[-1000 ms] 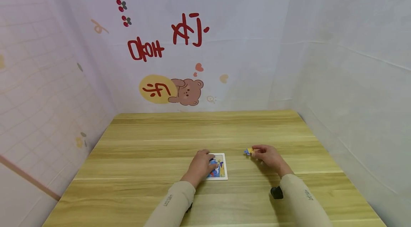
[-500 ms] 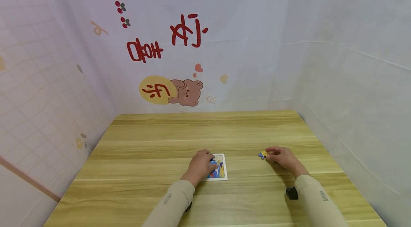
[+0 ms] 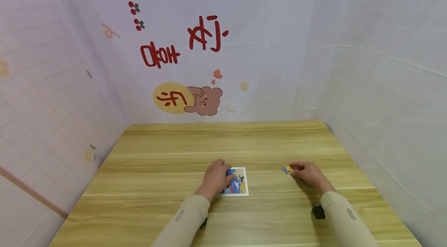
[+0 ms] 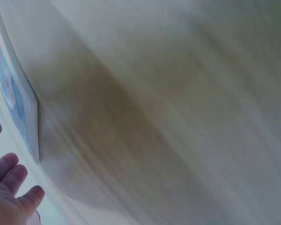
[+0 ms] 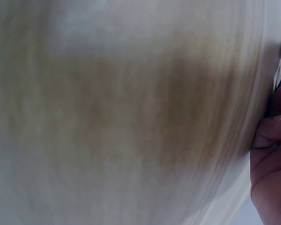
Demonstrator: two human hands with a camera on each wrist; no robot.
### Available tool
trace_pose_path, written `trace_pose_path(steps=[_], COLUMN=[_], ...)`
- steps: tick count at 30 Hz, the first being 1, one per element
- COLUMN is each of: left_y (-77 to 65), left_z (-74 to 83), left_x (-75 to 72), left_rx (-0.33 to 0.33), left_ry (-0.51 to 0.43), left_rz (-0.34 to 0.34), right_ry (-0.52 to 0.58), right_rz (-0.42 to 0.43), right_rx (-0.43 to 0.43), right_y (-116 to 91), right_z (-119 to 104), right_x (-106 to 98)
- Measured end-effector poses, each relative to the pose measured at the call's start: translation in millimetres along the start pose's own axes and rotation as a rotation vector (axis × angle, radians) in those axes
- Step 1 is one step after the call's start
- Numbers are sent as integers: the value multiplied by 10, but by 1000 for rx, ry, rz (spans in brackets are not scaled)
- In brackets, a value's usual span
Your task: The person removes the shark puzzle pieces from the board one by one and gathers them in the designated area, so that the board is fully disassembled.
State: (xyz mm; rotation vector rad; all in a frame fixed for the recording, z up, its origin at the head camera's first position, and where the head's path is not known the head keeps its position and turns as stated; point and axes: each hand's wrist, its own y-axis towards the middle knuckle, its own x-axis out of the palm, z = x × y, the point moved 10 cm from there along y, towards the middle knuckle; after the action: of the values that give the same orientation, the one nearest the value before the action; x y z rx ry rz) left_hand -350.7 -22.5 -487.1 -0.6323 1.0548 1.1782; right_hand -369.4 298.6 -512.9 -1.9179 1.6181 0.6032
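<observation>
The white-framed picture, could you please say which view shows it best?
The head view looks onto the white-framed picture, though the left hand hides its left part. The left wrist view catches only a slanted strip; the right wrist view, none discernible.

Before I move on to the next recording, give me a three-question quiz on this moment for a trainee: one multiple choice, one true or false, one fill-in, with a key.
1. What is the right hand touching?
A) a cup
B) a small yellow-and-blue piece
C) a pen

2. True or false: the white-framed picture lies nearer the right hand than the left hand.

3. Fill in: the animal printed on the back wall cloth is a ____.

Key: 1. B. 2. False; the left hand is nearer. 3. Bear.
</observation>
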Motion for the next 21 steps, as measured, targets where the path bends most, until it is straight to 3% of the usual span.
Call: trace_pose_path(steps=[9, 21], left_y=[-6, -100], left_z=[-138, -190], left_x=[-68, -82], left_rx=[-23, -1], left_ry=[-26, -18], left_rz=[8, 24], right_ry=[-59, 10], right_rz=[23, 44], right_rx=[-31, 0], right_y=[16, 22], right_z=[-23, -109], right_x=[-5, 32])
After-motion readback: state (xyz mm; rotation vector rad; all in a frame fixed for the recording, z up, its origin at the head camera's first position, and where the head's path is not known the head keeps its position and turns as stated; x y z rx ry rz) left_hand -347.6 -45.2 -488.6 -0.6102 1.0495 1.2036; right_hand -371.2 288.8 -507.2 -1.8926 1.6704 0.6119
